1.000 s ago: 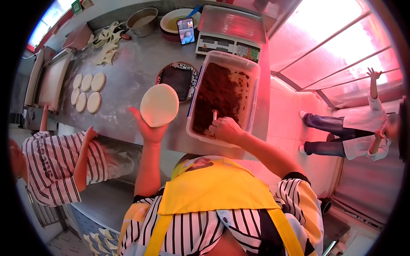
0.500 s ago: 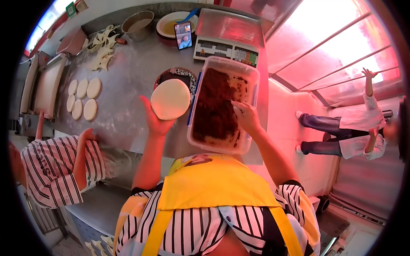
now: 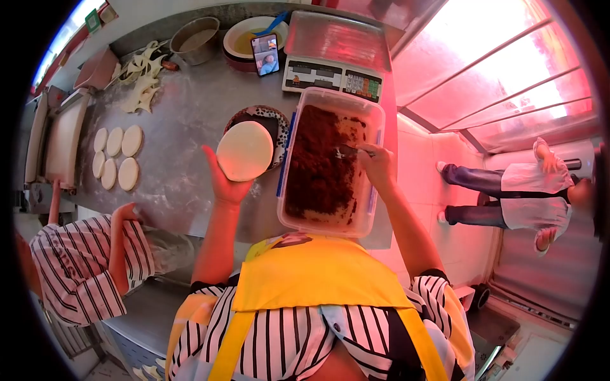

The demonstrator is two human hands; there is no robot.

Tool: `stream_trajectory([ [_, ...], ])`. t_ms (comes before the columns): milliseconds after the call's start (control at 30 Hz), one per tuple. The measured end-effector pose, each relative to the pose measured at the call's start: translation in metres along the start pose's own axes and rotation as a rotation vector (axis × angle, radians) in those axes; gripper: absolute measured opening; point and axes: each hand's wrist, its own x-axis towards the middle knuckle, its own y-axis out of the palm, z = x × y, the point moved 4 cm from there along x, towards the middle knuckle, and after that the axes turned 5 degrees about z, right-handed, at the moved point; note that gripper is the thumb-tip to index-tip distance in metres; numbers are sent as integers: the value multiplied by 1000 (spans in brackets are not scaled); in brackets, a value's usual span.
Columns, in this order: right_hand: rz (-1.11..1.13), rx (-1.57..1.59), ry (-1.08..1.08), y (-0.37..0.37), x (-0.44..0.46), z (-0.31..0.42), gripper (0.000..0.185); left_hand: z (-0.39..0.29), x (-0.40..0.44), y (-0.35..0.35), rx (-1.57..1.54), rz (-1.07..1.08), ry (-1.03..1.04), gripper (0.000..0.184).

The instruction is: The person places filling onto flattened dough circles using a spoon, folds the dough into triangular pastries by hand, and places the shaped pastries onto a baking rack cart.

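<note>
My left hand [image 3: 229, 191] carries a round, flat disc of pale dough [image 3: 245, 152], its palm underneath and thumb out at the left side. Behind the disc stands a round dish with a spotted rim [image 3: 283, 124], partly covered by the dough. My right hand [image 3: 377, 166] is closed around a small metal spoon [image 3: 344, 151], most of whose handle is hidden by the fingers. The spoon's end is at the dark red-brown crumbly filling [image 3: 318, 171] in a clear plastic tub [image 3: 371, 219].
Several dough discs [image 3: 131, 141] lie at left, with dough scraps [image 3: 142, 94] behind. A metal bowl [image 3: 194, 41], a phone [image 3: 265, 54] and a scale [image 3: 330, 76] line the back. One co-worker [image 3: 89, 260] is at left; another person [image 3: 530, 190] stands at right.
My right hand has shifted slightly up and right, its spoon now showing more clearly. The dough disc stays on my left hand. The person at right has lowered a raised arm.
</note>
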Motion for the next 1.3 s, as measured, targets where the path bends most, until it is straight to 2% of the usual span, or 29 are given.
stream_trajectory([
  [33, 15, 70, 53, 3, 1, -2, 22, 0, 3, -1, 24, -3, 10, 79],
  [133, 57, 283, 171, 14, 2, -6, 23, 3, 7, -1, -54, 11, -32, 71],
  [200, 77, 421, 188, 22, 5, -15, 22, 3, 9, -3, -39, 16, -21, 71],
  [400, 118, 542, 175, 40, 10, -11, 21, 7, 12, 1, -18, 54, -44, 73],
  [500, 131, 697, 164, 52, 15, -17, 21, 12, 14, 1, -34, 56, -65, 75],
  [733, 174, 849, 221, 52, 10, -23, 20, 17, 11, 5, 61, 11, -26, 77],
  [933, 189, 890, 235, 55, 9, -24, 20, 11, 7, 2, 6, 55, -70, 75],
  [1300, 134, 1036, 264, 32, -5, -16, 21, 8, 14, -5, 103, -84, 23, 76],
])
